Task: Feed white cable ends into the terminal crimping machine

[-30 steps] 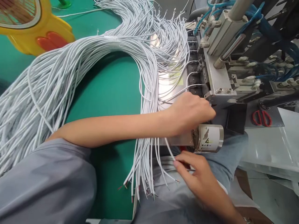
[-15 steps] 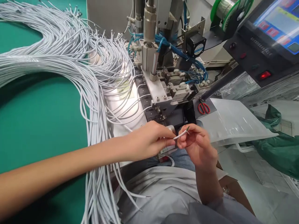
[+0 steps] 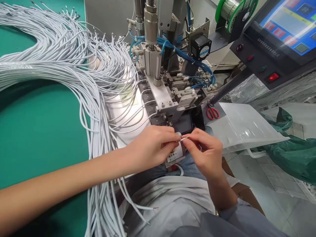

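Note:
Between my two hands is the end of a white cable (image 3: 183,139), with a bit of green wire at its tip. My left hand (image 3: 158,144) pinches the cable between thumb and fingers. Thumb and forefinger of my right hand (image 3: 204,148) close on the stripped end, which they mostly cover. Many more white cables (image 3: 98,112) lie in a thick bundle to the left, and some hang down past my left forearm. Several of them run into the dark slotted rail (image 3: 148,97) of the machine.
A machine with air cylinders (image 3: 151,59) and blue tubes stands ahead. To the right are a control panel with a screen (image 3: 291,26), a solder wire spool (image 3: 230,13), red-handled scissors (image 3: 212,113) and a translucent plastic sheet (image 3: 249,128). A green mat (image 3: 44,131) covers the left table.
My right hand has turned and moved left, its fingers closing on the cable's end, where the wires showed before. My left hand has shifted slightly left. The view has moved a little too.

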### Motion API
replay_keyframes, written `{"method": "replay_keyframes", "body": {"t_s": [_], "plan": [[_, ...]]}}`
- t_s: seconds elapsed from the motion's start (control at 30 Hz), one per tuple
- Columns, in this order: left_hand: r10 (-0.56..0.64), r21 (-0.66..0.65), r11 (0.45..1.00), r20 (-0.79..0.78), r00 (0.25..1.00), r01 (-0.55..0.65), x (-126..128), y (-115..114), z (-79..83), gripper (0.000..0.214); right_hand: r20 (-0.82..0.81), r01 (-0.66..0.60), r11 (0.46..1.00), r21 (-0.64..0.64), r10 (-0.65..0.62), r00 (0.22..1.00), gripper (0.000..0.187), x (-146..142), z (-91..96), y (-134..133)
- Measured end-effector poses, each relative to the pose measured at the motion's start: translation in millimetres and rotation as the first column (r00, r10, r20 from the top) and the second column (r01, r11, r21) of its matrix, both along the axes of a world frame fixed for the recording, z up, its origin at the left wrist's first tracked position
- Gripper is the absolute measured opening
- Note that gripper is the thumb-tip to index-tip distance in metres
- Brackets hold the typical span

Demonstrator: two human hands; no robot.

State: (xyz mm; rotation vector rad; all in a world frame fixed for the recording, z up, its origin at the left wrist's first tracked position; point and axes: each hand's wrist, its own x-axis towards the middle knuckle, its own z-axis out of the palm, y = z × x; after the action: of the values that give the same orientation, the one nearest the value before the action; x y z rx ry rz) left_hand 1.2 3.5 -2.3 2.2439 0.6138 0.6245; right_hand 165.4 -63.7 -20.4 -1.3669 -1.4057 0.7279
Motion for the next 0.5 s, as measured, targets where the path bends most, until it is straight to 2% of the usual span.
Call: {"method": "replay_keyframes", "body": {"t_s": [0.07, 0.13, 0.27, 0.33, 0.4, 0.47, 0.5], "plan": [[0.043, 0.094, 0.995, 0.002, 0.999, -0.043, -0.3, 1.3, -3.3, 0.025, 0.119, 0.018, 1.0, 0.013, -0.02, 0.993, 0.011, -0.3, 3.5, 1.6], [0.076, 0.113, 0.99, 0.027, 0.997, -0.079, -0.2, 1.7, -5.5, 0.023, 0.13, 0.011, 1.0, 0.018, -0.013, 0.991, 0.011, -0.6, 4.4, 4.5], [0.133, -0.008, 0.991, 0.079, 0.988, -0.133, 0.4, 1.8, -3.4, 0.014, -0.039, 0.019, 1.0, 0.003, -0.019, 0.999, 0.011, -4.1, -2.4, 10.3], [0.146, -0.094, 0.986, 0.075, 0.986, -0.139, 0.6, 1.9, -0.9, 0.013, -0.133, 0.041, 0.999, 0.026, -0.038, 0.99, 0.011, -8.6, -8.8, 12.0], [0.143, -0.126, 0.983, 0.073, 0.987, -0.133, 0.6, 1.7, 0.0, 0.014, -0.182, 0.082, 0.994, 0.066, -0.069, 0.981, 0.011, -14.8, -15.2, 12.3], [0.148, -0.057, 0.988, 0.073, 0.986, -0.144, 0.2, 1.0, -1.6, 0.014, -0.13, 0.156, 0.981, 0.115, -0.141, 0.981, 0.013, -21.4, -19.6, 11.4], [0.155, 0.02, 0.987, 0.062, 0.986, -0.157, -0.3, 0.8, -3.2, 0.015, -0.066, 0.198, 0.968, 0.151, -0.19, 0.98, 0.013, -24.2, -20.6, 10.9]]}}
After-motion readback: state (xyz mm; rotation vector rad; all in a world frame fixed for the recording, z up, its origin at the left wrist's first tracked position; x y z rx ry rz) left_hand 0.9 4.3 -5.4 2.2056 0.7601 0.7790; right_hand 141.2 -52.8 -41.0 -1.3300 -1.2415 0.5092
